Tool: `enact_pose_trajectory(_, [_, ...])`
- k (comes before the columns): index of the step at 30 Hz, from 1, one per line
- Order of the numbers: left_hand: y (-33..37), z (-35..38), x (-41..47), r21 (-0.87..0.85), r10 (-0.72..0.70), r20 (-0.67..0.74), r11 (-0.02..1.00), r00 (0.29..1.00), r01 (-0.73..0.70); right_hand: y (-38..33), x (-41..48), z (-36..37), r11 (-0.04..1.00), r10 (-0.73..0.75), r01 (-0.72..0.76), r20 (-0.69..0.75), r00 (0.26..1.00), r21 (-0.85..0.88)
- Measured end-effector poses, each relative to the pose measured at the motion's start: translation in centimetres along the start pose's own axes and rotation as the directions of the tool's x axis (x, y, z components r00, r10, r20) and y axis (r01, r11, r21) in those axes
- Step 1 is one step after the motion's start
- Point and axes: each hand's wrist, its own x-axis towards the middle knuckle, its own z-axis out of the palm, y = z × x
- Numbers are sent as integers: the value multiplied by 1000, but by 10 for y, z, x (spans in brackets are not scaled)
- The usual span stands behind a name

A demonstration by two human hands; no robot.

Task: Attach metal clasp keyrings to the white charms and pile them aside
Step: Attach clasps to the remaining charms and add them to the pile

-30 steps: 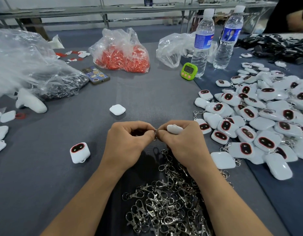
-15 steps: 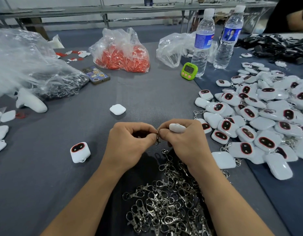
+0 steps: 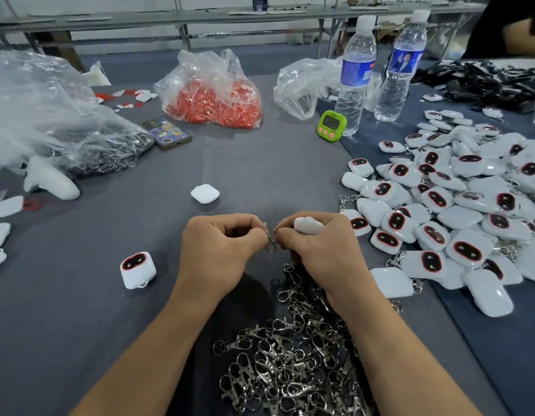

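the person's left hand (image 3: 218, 250) and right hand (image 3: 320, 253) meet over the grey table (image 3: 260, 163). the left fingers are curled and pinch a small metal keyring (image 3: 270, 240). the right fingers are curled round a white charm (image 3: 308, 226) at the top of the fist, and their tips touch the keyring too. a heap of loose keyrings (image 3: 290, 370) lies near the wrists. a big pile of charms (image 3: 470, 205) lies to the right. a dark-faced charm (image 3: 138, 269) sits alone on the left.
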Motion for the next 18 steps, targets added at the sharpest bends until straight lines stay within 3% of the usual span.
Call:
enact_pose_trajectory(2, [-1, -5, 1, 157, 40, -206, 988, 978, -8, 2, 1, 1, 999, 22, -25, -77, 997, -41])
enact_pose_trajectory(4, [-4, -12, 2, 405, 157, -304, 914, 940, -22, 3, 1, 1, 997, 39, -47, -110, 993, -67])
enact_pose_trajectory(8, [-8, -7, -2, 697, 223, -77, 709, 972, -108, 5, 2, -2, 990, 12, -29, -125, 992, -141])
enact_pose_trajectory(10, [-8, -2, -5, 710, 211, 26, 684, 977, -167, 8, 3, -5, 972, -40, 11, -116, 993, -234])
enact_pose_trajectory(12, [-10, -1, -3, 671, 175, 64, 721, 982, -172, 9, 3, -8, 949, -74, 46, -78, 994, -311])
enact_pose_trajectory(18, [-10, -3, -1, 558, 190, 221, 780, 957, -284, 9, 5, -6, 940, -45, 17, -75, 996, -341])
